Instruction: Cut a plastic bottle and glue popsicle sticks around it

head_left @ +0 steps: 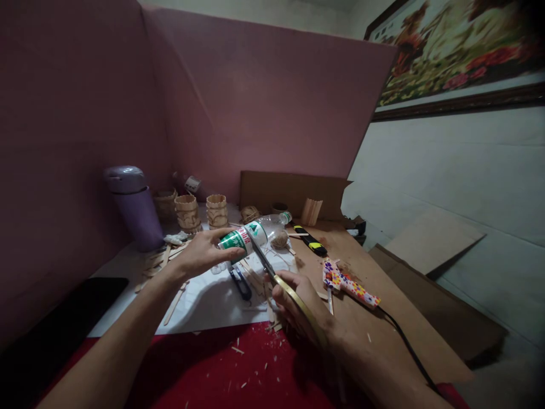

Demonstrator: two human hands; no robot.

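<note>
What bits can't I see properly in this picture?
All in the head view:
Tiny writing on the bottle: too small.
Any cut in the bottle: the scissors cover the spot.
Some fingers of the left hand: hidden by that hand and the bottle.
The painting's top and right side: cut off by the picture's edges.

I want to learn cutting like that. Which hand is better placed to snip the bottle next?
Probably the right hand: it holds the scissors, with the blades right at the bottle. The left hand is busy gripping the bottle.
</note>
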